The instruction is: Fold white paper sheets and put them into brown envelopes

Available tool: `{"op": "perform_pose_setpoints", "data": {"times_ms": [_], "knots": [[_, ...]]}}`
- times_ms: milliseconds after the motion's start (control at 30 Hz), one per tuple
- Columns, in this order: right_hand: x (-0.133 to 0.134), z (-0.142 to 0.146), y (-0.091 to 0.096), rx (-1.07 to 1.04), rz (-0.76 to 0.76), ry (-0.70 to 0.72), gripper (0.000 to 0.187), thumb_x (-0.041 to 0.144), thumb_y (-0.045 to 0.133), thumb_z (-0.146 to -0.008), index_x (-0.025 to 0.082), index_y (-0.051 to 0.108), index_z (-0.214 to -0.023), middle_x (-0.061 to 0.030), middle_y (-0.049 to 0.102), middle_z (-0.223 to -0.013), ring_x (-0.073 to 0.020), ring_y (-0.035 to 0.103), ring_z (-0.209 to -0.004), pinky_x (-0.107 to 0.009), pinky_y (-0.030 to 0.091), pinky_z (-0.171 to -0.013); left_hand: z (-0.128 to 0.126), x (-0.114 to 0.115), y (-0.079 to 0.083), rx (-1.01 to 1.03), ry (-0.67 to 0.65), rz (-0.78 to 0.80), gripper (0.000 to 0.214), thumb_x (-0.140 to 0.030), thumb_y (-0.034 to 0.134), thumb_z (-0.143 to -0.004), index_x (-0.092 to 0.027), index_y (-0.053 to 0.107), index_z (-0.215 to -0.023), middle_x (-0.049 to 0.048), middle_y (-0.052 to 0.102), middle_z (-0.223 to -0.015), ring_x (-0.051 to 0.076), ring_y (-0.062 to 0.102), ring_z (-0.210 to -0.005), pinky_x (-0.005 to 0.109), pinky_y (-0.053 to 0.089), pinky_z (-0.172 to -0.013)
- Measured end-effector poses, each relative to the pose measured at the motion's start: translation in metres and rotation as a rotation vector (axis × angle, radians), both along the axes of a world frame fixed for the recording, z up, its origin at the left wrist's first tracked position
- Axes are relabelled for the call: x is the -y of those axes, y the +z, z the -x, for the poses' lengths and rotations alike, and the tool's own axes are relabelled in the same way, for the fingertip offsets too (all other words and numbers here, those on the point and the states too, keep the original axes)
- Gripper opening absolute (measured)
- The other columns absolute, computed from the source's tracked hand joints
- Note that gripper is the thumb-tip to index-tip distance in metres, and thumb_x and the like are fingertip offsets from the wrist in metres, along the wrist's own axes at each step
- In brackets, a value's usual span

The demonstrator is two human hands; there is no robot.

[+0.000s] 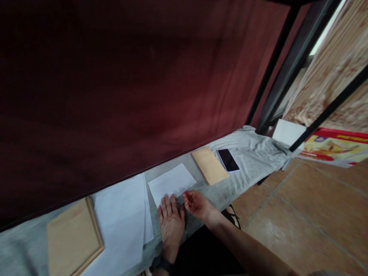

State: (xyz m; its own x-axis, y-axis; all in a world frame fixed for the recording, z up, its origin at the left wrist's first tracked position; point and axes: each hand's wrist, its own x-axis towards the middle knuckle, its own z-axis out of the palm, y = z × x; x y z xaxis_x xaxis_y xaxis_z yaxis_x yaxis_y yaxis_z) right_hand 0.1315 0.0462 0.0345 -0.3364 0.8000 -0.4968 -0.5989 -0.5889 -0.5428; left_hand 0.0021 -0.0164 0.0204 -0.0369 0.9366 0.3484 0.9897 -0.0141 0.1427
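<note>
A white folded sheet of paper (172,181) lies on the grey cloth in front of me. My left hand (171,222) rests flat with its fingers stretched out, the fingertips on the sheet's near edge. Just to its right, my right hand (197,204) has its fingers curled in at the same edge, near the sheet's right part. Whether those fingers pinch anything is hidden. To the right of the sheet lies a stack of tan envelopes (210,166). Larger white sheets (122,222) lie to the left, partly under a thicker stack of brown envelopes (74,240).
A phone (228,160) with a dark screen lies beyond the tan stack. The narrow surface is draped in grey cloth (248,155) and backed by a dark red panel (157,82). Black metal bars (274,65) stand at the right, near a colourful box (343,145) on the tiled floor (297,226).
</note>
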Motion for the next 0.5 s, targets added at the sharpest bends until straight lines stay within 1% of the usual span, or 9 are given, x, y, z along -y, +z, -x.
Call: {"op": "perform_pose_setpoints", "data": {"times_ms": [67,133,267,367,500], "knots": [[0.0,0.003,0.0,0.033,-0.008,-0.004,0.006,0.025,0.062,-0.086,0.02,0.058,-0.085,0.0013,0.066,-0.073,-0.0094,0.059,-0.058,-0.02,0.05,-0.06,0.001,0.0,0.0,-0.001,-0.006,-0.012,0.057,-0.032,0.039,-0.097,-0.007,0.045,-0.147,0.0233,0.039,-0.158,0.035,0.031,-0.149,0.056,0.029,-0.118],[-0.001,0.004,0.001,0.083,-0.033,0.009,0.012,0.03,0.065,-0.085,0.02,0.059,-0.087,0.0012,0.066,-0.072,-0.0099,0.057,-0.054,-0.021,0.049,-0.055,0.002,0.0,-0.001,-0.004,-0.015,-0.018,0.056,-0.031,0.039,-0.097,-0.008,0.046,-0.147,0.023,0.04,-0.157,0.035,0.031,-0.149,0.056,0.03,-0.118],[-0.008,0.005,0.005,0.22,-0.131,0.016,0.017,0.033,0.071,-0.08,0.02,0.061,-0.086,0.0033,0.065,-0.067,-0.0115,0.054,-0.05,-0.023,0.048,-0.051,0.001,0.0,-0.001,0.008,-0.005,-0.009,0.056,-0.032,0.04,-0.097,-0.008,0.046,-0.147,0.0232,0.041,-0.156,0.035,0.032,-0.148,0.057,0.03,-0.118],[-0.015,0.009,0.009,0.324,-0.191,-0.03,0.019,0.034,0.074,-0.078,0.022,0.059,-0.081,0.0053,0.06,-0.064,-0.0125,0.056,-0.052,-0.026,0.052,-0.057,0.001,0.0,0.001,0.043,0.0,-0.006,0.056,-0.034,0.039,-0.098,-0.008,0.046,-0.147,0.0228,0.041,-0.156,0.035,0.032,-0.149,0.058,0.03,-0.118],[-0.019,0.015,0.02,0.407,-0.255,-0.092,0.018,0.037,0.069,-0.083,0.025,0.056,-0.082,0.0019,0.062,-0.072,-0.0176,0.065,-0.066,-0.034,0.058,-0.069,0.003,0.002,0.004,0.168,-0.028,-0.04,0.059,-0.035,0.038,-0.098,-0.006,0.04,-0.15,0.0216,0.04,-0.157,0.031,0.03,-0.15,0.053,0.029,-0.121]]}}
